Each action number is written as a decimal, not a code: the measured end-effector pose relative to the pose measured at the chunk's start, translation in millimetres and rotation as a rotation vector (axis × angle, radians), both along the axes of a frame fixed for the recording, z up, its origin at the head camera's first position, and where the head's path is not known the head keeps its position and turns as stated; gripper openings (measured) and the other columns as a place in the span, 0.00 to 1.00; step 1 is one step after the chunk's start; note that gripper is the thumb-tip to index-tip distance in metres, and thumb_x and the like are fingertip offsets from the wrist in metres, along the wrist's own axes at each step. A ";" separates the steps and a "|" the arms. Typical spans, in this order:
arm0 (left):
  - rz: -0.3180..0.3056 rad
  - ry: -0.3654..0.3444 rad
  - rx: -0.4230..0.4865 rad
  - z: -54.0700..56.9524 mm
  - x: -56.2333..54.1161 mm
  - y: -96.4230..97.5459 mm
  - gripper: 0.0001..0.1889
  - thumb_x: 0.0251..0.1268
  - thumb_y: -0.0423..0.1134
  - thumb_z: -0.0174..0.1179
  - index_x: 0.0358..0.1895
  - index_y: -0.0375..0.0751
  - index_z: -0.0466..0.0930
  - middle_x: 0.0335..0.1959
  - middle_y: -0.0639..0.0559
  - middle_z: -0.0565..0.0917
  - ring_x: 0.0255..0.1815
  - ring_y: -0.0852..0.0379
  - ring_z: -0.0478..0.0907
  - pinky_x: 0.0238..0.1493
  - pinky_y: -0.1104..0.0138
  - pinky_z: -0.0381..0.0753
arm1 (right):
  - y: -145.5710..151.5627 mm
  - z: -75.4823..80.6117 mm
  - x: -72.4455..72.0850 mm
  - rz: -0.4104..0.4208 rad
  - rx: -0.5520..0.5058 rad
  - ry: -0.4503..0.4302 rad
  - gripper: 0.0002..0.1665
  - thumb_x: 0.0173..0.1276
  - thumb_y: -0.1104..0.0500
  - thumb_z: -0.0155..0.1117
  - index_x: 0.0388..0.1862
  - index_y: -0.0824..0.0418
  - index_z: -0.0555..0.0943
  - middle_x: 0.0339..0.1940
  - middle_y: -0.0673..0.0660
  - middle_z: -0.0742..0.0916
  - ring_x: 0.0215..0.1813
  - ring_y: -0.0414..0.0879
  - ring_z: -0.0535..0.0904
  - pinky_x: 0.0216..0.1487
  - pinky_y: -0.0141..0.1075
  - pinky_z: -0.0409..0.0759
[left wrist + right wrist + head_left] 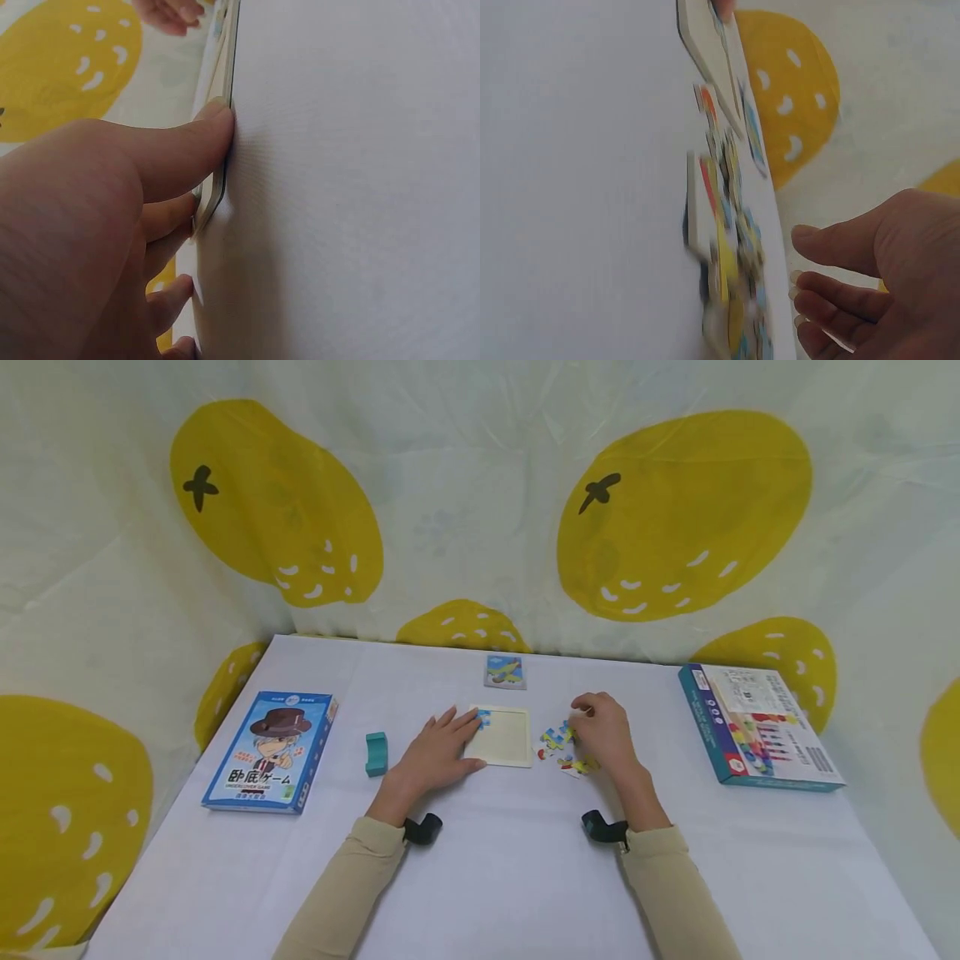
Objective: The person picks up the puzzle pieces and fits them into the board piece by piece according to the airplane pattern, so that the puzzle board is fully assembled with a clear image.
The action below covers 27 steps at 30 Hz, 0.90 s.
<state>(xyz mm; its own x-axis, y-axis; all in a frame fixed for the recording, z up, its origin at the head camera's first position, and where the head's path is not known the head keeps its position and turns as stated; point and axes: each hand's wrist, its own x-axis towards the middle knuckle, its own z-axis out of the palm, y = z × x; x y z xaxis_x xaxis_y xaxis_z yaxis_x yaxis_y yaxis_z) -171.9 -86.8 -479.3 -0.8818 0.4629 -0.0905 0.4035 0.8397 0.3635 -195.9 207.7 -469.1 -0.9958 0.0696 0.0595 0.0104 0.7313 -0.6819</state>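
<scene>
My left hand (438,747) rests at the left side of a shallow wooden puzzle tray (510,752), fingers extended. In the left wrist view its thumb (187,150) presses on the tray's rim (217,180). A few joined blue puzzle pieces (484,718) lie in the tray's far left corner, partly under the fingertips. My right hand (603,731) hovers at a heap of loose jigsaw pieces (557,739) right of the tray. In the right wrist view its thumb and fingers (832,300) are bent loosely and apart, with nothing between them, beside the pieces (742,240).
Beyond the tray lies a small picture card (505,672). A teal curved block (377,754) stands left of my left hand. A blue game box (272,752) lies at the left, another box (761,727) at the right. A fruit-patterned cloth (480,527) hangs behind the table.
</scene>
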 end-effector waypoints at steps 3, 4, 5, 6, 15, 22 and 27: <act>0.005 -0.004 -0.011 -1.5 -0.4 0.2 0.40 0.68 0.61 0.58 0.79 0.50 0.57 0.81 0.57 0.56 0.83 0.46 0.48 0.80 0.44 0.49 | 16.6 -2.6 5.6 -0.025 0.043 0.012 0.15 0.65 0.64 0.61 0.50 0.66 0.83 0.51 0.65 0.82 0.53 0.59 0.75 0.56 0.53 0.74; 0.007 -0.006 -0.013 -2.3 -0.5 0.2 0.40 0.68 0.61 0.57 0.79 0.50 0.56 0.81 0.57 0.56 0.83 0.46 0.48 0.80 0.44 0.49 | 21.1 -3.1 7.9 -0.033 0.060 0.007 0.15 0.65 0.64 0.61 0.51 0.66 0.82 0.52 0.66 0.81 0.55 0.60 0.74 0.57 0.55 0.74; 0.008 -0.007 -0.016 -3.2 -0.5 0.2 0.40 0.68 0.61 0.57 0.79 0.50 0.56 0.81 0.57 0.56 0.83 0.46 0.48 0.80 0.44 0.49 | 25.4 -4.6 10.0 -0.045 0.083 0.002 0.16 0.65 0.64 0.62 0.51 0.66 0.82 0.53 0.67 0.81 0.56 0.61 0.73 0.58 0.56 0.74; 0.009 -0.008 -0.021 -3.9 -0.3 0.1 0.40 0.68 0.61 0.57 0.79 0.50 0.56 0.81 0.58 0.56 0.83 0.47 0.48 0.80 0.45 0.49 | 29.5 -6.3 12.0 -0.053 0.101 -0.009 0.17 0.65 0.63 0.64 0.52 0.67 0.82 0.54 0.67 0.80 0.57 0.62 0.73 0.58 0.57 0.73; 0.008 -0.001 -0.035 -6.0 0.3 -0.4 0.40 0.69 0.61 0.56 0.79 0.51 0.56 0.81 0.58 0.56 0.83 0.47 0.48 0.80 0.44 0.50 | 39.5 -10.7 22.4 -0.068 0.141 -0.092 0.22 0.62 0.61 0.69 0.54 0.69 0.80 0.49 0.70 0.79 0.51 0.61 0.71 0.52 0.54 0.73; -0.002 0.001 -0.029 -3.0 0.0 0.4 0.40 0.69 0.61 0.56 0.79 0.50 0.55 0.81 0.58 0.56 0.83 0.48 0.48 0.80 0.43 0.50 | 36.4 -7.8 14.2 -0.107 0.050 -0.160 0.21 0.64 0.64 0.68 0.56 0.68 0.79 0.49 0.68 0.81 0.48 0.58 0.73 0.47 0.47 0.76; 0.002 0.001 -0.033 -2.8 -0.1 1.1 0.40 0.69 0.61 0.56 0.79 0.51 0.55 0.81 0.58 0.56 0.83 0.48 0.48 0.80 0.44 0.50 | 37.3 -6.2 10.6 -0.163 -0.034 -0.209 0.24 0.63 0.64 0.69 0.58 0.67 0.77 0.49 0.66 0.81 0.48 0.57 0.74 0.45 0.42 0.76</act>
<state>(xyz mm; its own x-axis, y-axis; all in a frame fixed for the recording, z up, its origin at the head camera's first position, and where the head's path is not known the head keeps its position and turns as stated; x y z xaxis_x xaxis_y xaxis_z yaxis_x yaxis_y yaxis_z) -172.0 -85.8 -482.0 -0.8827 0.4580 -0.1052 0.4021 0.8520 0.3352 -185.3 245.0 -475.4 -0.9617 0.2284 -0.1518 0.2695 0.6852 -0.6767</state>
